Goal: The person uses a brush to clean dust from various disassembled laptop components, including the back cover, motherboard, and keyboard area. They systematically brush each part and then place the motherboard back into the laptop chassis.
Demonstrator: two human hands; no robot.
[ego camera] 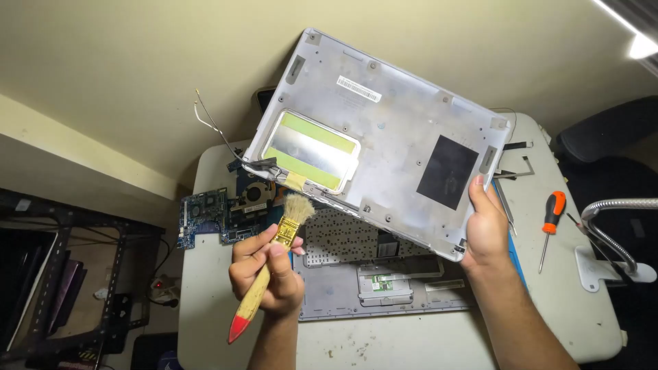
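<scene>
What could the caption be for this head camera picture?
Left hand holds a paintbrush while right hand lifts a laptop bottom cover.

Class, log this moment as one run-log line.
left hand: holds paintbrush | right hand: holds laptop bottom cover tilted | below: keyboard deck on table

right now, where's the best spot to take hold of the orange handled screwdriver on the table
Grip the screwdriver by its orange and black handle, coming down from above. It lies flat on the white table, handle toward the far side and thin shaft pointing near, apart from other things. The right hand, now holding the laptop base cover, is nearest.
</scene>
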